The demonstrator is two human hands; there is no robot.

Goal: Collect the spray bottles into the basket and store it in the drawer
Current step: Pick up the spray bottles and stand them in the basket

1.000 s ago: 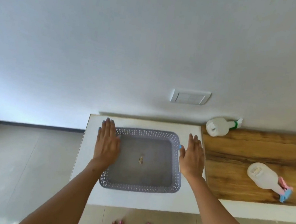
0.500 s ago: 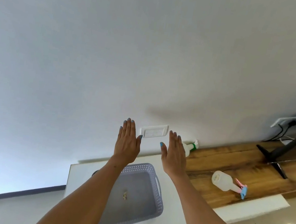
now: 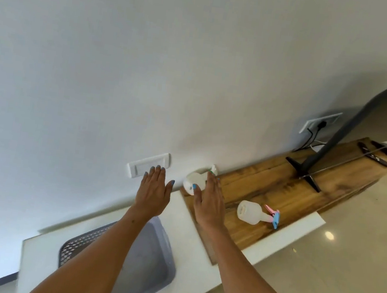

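A grey perforated basket (image 3: 160,262) sits on the white counter at lower left, partly covered by my left forearm. Two white spray bottles lie on their sides on the wooden top. The one with a green nozzle (image 3: 192,182) lies against the wall, partly hidden behind my right hand (image 3: 209,201), which is flat with straight fingers just in front of it; I cannot tell if it touches. The one with a pink and blue trigger (image 3: 251,212) lies to the right, free. My left hand (image 3: 154,191) is raised, fingers straight, holding nothing.
A white counter (image 3: 189,241) meets a wooden top (image 3: 287,195) running right along the wall. A dark stand with metal feet (image 3: 308,166) and remote controls (image 3: 369,151) are further right. A wall switch plate (image 3: 148,165) is behind my left hand.
Both hands left the basket's sides and moved up and right toward the green-nozzle bottle. The view has swung right and tilted, showing more of the wooden top.
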